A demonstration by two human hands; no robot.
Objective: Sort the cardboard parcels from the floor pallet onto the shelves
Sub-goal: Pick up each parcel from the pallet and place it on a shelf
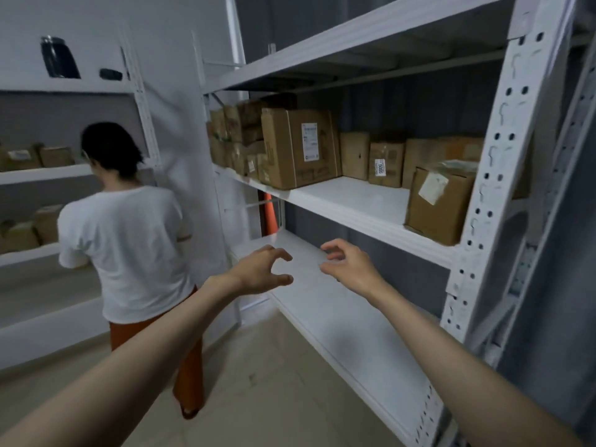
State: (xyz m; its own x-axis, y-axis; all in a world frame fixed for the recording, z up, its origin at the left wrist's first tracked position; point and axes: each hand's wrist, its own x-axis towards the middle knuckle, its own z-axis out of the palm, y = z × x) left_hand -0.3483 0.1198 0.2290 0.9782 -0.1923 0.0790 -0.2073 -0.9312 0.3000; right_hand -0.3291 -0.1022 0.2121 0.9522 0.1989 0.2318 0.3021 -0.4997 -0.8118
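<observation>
Both my arms reach forward over the floor toward a white metal rack. My left hand (263, 269) and my right hand (350, 264) face each other a little apart, fingers loosely curled, holding nothing. They hover in front of the bare lower shelf (338, 304). On the middle shelf (351, 201) stand several cardboard parcels: a big labelled box (298, 148) at the left, a small box with a white sticker (385, 164) at the back, and a box (437, 208) at the right by the upright. The floor pallet is out of view.
Another person (129, 250) in a white shirt and orange trousers stands at the left with their back to me, close to a second white rack (42, 175) that holds more boxes. The rack's perforated upright (503, 175) rises at the right. Beige floor lies below.
</observation>
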